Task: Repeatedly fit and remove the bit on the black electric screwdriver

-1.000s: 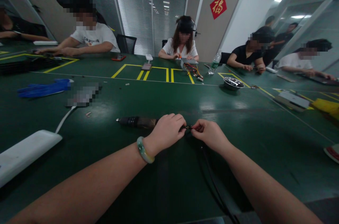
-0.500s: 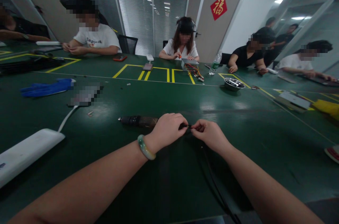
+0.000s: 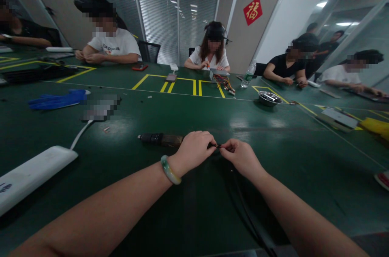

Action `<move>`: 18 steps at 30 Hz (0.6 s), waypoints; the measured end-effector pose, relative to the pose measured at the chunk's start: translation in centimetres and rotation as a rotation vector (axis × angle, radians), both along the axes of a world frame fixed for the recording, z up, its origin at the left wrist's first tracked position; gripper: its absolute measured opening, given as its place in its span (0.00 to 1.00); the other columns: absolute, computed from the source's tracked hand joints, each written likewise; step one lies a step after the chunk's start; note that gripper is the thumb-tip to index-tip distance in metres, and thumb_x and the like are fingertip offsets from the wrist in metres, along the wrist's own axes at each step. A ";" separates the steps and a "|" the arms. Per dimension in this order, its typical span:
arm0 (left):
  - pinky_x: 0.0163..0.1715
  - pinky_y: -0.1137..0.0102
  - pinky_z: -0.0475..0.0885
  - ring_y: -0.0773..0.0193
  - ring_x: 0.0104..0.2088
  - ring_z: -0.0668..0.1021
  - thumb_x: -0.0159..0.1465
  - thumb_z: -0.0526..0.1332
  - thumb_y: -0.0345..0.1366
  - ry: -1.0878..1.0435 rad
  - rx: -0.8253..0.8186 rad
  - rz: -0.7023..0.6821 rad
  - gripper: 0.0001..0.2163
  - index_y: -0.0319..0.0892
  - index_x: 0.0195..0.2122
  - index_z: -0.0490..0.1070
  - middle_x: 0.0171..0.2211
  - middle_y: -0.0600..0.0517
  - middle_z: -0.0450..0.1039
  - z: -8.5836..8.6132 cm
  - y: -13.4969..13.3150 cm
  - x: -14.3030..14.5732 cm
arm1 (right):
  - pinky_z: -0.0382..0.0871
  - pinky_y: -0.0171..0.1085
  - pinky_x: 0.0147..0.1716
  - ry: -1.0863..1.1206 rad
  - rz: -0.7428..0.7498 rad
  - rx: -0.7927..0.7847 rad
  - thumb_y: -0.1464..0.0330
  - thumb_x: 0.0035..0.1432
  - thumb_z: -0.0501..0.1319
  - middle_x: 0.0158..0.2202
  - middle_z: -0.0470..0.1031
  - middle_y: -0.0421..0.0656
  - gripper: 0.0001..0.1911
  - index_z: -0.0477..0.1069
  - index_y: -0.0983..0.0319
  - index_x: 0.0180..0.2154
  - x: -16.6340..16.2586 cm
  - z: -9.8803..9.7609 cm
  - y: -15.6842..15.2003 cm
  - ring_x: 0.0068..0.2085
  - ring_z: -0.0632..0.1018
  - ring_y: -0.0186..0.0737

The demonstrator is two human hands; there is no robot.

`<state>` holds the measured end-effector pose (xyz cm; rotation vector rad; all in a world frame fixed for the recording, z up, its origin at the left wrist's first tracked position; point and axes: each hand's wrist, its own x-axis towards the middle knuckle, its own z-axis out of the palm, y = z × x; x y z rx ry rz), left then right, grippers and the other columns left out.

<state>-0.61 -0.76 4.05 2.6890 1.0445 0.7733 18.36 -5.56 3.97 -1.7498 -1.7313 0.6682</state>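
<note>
My left hand (image 3: 196, 148), with a green and cream bangle on its wrist, is closed in a pinch. My right hand (image 3: 241, 155) pinches too, and the fingertips of both nearly meet. Between them they grip a small dark piece (image 3: 218, 146) with a brassy glint; its exact kind is too small to make out. A black cable (image 3: 247, 212) runs from below my right hand down to the table's near edge, one bare-looking tip lying on the table. Just behind my left hand lies a dark electric screwdriver (image 3: 161, 139), its metal nose pointing left, its rear end hidden.
On the left are a white power bank (image 3: 36, 176) with a white cable, a blurred-out phone (image 3: 101, 108) and a blue glove (image 3: 59, 99). A metal bowl (image 3: 270, 98) and a water bottle (image 3: 249, 75) stand farther back. Several people sit across the green table (image 3: 170, 115).
The whole view has shifted slightly right and down. Both hands keep their pinch on the small dark piece, with hardly any movement.
</note>
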 end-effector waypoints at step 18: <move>0.42 0.65 0.68 0.61 0.39 0.73 0.63 0.61 0.32 0.016 0.026 -0.024 0.02 0.41 0.37 0.73 0.36 0.51 0.72 -0.2 -0.4 0.1 | 0.64 0.35 0.33 -0.326 0.037 0.204 0.67 0.58 0.58 0.31 0.77 0.40 0.06 0.74 0.59 0.33 -1.4 0.7 -0.3 0.33 0.76 0.37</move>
